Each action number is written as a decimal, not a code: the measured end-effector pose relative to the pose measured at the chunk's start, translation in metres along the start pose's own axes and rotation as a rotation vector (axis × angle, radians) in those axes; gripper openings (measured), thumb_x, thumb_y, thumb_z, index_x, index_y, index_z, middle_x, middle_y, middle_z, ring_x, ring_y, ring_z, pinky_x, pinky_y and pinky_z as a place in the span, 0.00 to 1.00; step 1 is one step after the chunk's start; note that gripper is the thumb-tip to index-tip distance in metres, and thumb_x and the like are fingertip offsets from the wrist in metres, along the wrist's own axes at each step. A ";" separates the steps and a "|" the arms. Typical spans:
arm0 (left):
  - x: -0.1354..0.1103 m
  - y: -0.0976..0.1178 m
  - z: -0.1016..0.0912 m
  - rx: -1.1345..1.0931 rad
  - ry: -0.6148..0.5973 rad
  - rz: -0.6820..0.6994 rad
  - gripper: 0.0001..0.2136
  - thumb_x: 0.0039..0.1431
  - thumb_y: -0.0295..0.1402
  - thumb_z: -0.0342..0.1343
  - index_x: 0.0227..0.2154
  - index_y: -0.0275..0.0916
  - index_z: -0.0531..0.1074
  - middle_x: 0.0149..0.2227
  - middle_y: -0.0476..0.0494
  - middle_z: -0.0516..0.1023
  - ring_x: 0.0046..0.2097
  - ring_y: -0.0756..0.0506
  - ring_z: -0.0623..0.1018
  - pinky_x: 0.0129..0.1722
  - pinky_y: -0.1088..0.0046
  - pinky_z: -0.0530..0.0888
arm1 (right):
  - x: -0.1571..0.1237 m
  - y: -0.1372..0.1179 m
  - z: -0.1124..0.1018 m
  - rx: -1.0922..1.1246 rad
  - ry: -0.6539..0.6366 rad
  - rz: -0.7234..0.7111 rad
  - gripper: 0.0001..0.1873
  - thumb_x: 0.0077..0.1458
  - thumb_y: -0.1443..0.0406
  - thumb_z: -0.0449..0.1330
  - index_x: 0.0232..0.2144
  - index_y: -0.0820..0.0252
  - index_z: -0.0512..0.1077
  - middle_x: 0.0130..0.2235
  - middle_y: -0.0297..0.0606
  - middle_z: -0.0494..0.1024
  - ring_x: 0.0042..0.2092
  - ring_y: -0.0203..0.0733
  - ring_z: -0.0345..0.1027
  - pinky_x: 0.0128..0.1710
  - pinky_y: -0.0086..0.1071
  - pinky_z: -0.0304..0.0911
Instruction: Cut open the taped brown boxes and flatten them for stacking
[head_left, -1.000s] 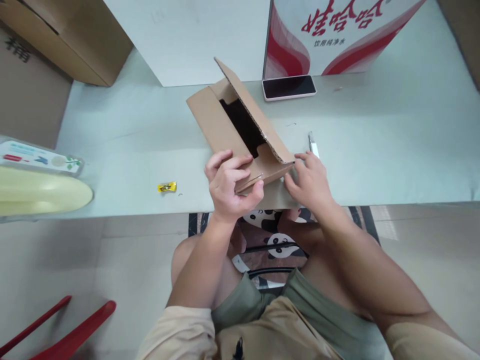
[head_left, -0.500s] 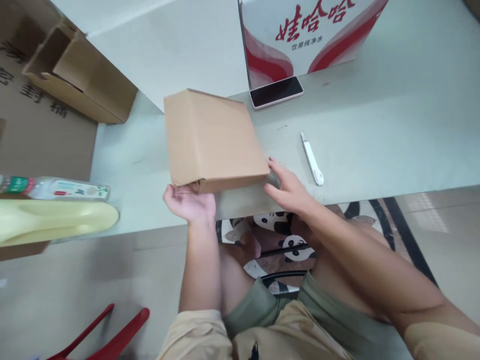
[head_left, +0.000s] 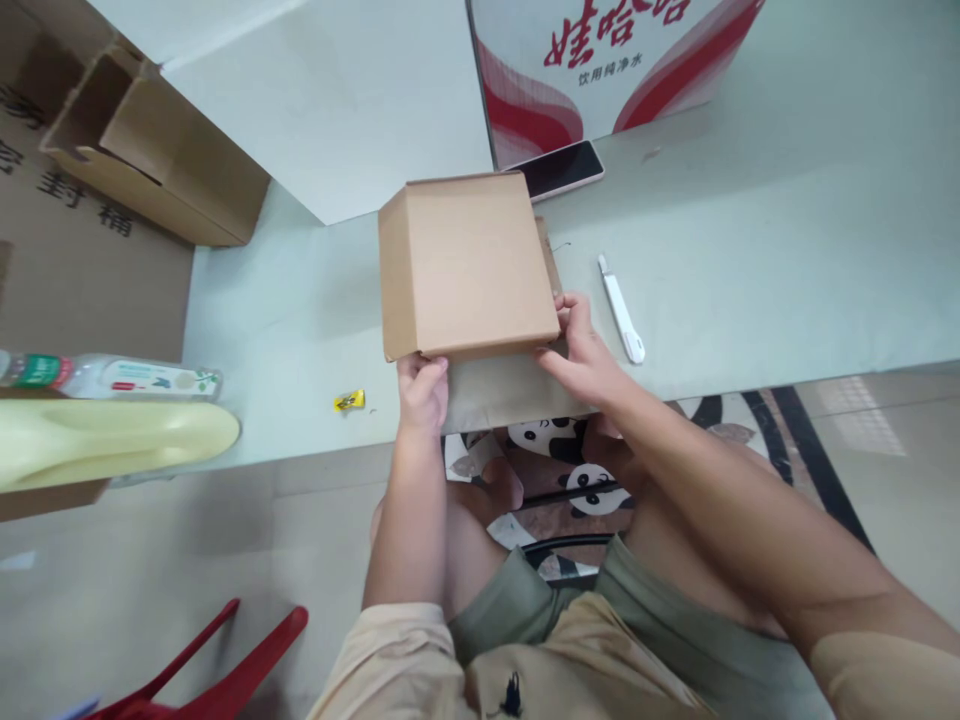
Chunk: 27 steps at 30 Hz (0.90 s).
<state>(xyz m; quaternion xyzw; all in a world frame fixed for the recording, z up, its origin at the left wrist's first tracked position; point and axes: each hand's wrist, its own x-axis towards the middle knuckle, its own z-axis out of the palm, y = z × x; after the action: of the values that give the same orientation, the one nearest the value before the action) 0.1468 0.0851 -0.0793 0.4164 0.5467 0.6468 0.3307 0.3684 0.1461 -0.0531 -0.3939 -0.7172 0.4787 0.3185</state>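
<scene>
A plain brown cardboard box (head_left: 480,262) is held over the near part of the table, with a flap (head_left: 397,275) showing on its left side. At its front left corner my left hand (head_left: 424,390) is closed on the edge, thumb on the near side and the other fingers partly hidden beneath. My right hand (head_left: 581,350) grips the front right corner, fingers bent at the right side and thumb along the front edge. Right of that hand lies a white utility knife (head_left: 622,312). A small yellow wrapped packet (head_left: 349,401) rests left of my left hand.
Behind the box lie a phone (head_left: 566,170) and a white-and-red carton (head_left: 607,70). An open cardboard box (head_left: 187,165) stands at the back left. A plastic bottle (head_left: 150,378) and a pale yellow curved object (head_left: 127,432) are at the left edge. A red stool (head_left: 247,660) is below.
The box has moved right and turned more level. My right hand has come onto its right corner, and my left hand has closed on its edge. The yellow packet has come into view.
</scene>
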 end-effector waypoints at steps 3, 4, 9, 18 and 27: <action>0.001 -0.003 0.000 0.008 0.030 -0.043 0.29 0.35 0.57 0.69 0.40 0.46 0.76 0.34 0.44 0.80 0.44 0.41 0.81 0.46 0.65 0.77 | 0.002 0.000 0.001 -0.021 0.033 0.013 0.27 0.50 0.58 0.53 0.50 0.56 0.47 0.47 0.45 0.70 0.45 0.44 0.68 0.47 0.41 0.66; 0.001 -0.003 0.000 0.032 0.042 -0.033 0.30 0.35 0.58 0.69 0.41 0.46 0.76 0.34 0.44 0.80 0.44 0.41 0.81 0.47 0.65 0.77 | 0.002 -0.001 0.000 -0.050 0.058 0.024 0.29 0.51 0.58 0.54 0.52 0.56 0.47 0.49 0.47 0.70 0.47 0.45 0.69 0.48 0.41 0.66; 0.004 0.005 0.001 0.147 0.127 0.058 0.33 0.37 0.59 0.68 0.42 0.42 0.75 0.37 0.42 0.80 0.47 0.41 0.81 0.50 0.64 0.77 | 0.000 -0.007 -0.005 -0.321 0.244 0.129 0.46 0.54 0.53 0.59 0.65 0.57 0.40 0.52 0.50 0.71 0.50 0.51 0.70 0.47 0.44 0.66; 0.006 0.005 -0.007 0.286 0.244 0.151 0.39 0.34 0.59 0.71 0.45 0.36 0.72 0.39 0.37 0.78 0.45 0.41 0.80 0.47 0.62 0.78 | 0.003 -0.012 -0.012 -0.058 0.399 0.015 0.22 0.59 0.46 0.49 0.30 0.57 0.67 0.30 0.37 0.70 0.35 0.41 0.65 0.37 0.36 0.63; -0.014 0.018 -0.014 0.482 0.270 0.449 0.22 0.58 0.53 0.53 0.21 0.39 0.67 0.20 0.51 0.63 0.24 0.50 0.64 0.27 0.70 0.62 | -0.002 -0.016 -0.026 0.070 0.580 0.026 0.27 0.58 0.43 0.48 0.22 0.55 0.47 0.25 0.32 0.47 0.28 0.35 0.47 0.29 0.32 0.51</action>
<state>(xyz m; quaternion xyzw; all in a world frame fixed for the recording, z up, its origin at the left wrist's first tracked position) 0.1403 0.0635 -0.0652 0.5030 0.6172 0.6050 -0.0023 0.3869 0.1516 -0.0297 -0.5120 -0.5743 0.3746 0.5174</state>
